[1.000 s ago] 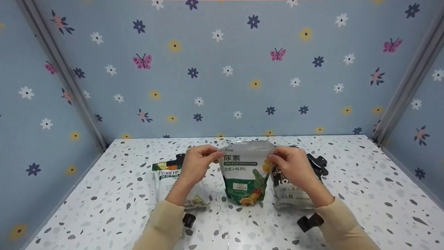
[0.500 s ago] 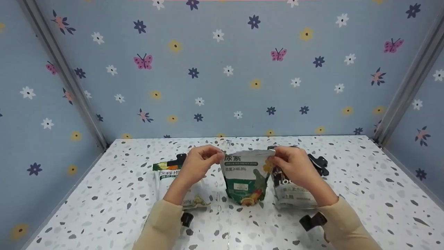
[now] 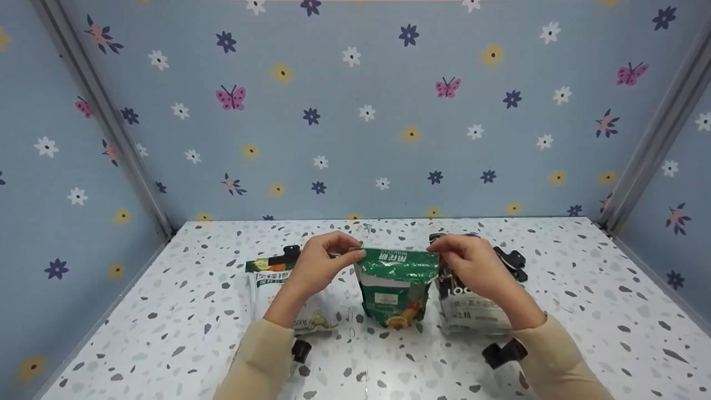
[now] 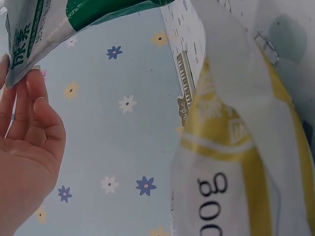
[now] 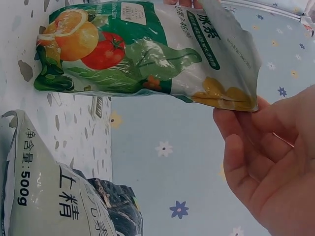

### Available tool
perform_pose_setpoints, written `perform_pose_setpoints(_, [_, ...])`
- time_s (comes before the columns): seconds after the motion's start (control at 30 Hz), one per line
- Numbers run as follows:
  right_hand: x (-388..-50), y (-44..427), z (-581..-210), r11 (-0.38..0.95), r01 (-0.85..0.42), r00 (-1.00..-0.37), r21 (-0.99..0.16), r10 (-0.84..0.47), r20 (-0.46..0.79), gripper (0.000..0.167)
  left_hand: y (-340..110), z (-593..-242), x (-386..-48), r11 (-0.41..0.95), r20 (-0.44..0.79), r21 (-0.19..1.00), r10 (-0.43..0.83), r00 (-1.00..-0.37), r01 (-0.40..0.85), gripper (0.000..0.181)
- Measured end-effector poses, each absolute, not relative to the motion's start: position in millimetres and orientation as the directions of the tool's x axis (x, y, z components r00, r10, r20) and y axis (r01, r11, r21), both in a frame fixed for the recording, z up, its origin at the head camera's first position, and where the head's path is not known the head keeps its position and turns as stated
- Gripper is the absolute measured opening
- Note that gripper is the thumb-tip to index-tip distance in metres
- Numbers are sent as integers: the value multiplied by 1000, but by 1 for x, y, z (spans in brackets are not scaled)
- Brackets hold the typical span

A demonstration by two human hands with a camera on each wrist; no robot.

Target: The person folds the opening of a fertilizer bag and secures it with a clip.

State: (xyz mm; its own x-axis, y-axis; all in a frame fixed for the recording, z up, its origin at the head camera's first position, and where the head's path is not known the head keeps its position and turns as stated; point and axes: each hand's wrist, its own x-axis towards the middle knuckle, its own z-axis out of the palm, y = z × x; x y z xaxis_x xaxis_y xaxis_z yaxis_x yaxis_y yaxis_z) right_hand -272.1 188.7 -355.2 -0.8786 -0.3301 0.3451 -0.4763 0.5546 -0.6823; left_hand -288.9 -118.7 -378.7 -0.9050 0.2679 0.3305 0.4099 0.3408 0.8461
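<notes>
A green and white urea bag (image 3: pixel 394 300) printed with fruit and vegetables stands upright in the middle of the table. Its top is folded forward, so a green band from its back lies across the front. My left hand (image 3: pixel 322 264) pinches the left end of the fold between thumb and fingers. At the right end, my right hand (image 3: pixel 472 261) has its fingertips on the same edge. From the right wrist view, the thumb and fingers of the right hand (image 5: pixel 270 162) meet at the bag's corner (image 5: pixel 236 96).
Partly behind the left forearm lies a white bag (image 3: pixel 272 294) with a black clip (image 3: pixel 291 254) at its top. A black and pale bag (image 3: pixel 472 314) lies behind the right arm, with a black clip (image 3: pixel 512 262) beside it. A flowered wall (image 3: pixel 355 111) closes off the back.
The bag's top edge has come down and folded forward toward me, covering the printed front with the green back. Both hands stay at its two corners, with the fingers turned over.
</notes>
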Motion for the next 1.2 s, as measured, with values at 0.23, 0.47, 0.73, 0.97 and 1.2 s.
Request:
perform_pose_setpoints(0.23, [-270,182,-359,577,-475,-880,-664,-319,353,17,-115,-379,-289,360,344,836,246,-906,415,14])
perform_pose_setpoints(0.47, [-271,175,-367,607,-452,-892,-653,-316,324,19,-115,-380,-289,354,354,832,253,-900,427,13])
perform_pose_setpoints(0.73, [-274,179,-370,607,-449,-894,-656,-300,334,12,-116,-379,-291,343,336,845,257,-906,410,12])
perform_pose_setpoints(0.97, [-275,184,-368,610,-461,-887,-644,-322,330,13,-117,-379,-291,349,326,846,258,-910,402,10])
perform_pose_setpoints(1.2, [-276,184,-367,589,-501,-865,-634,-345,363,10,-120,-379,-291,360,354,827,267,-897,433,7])
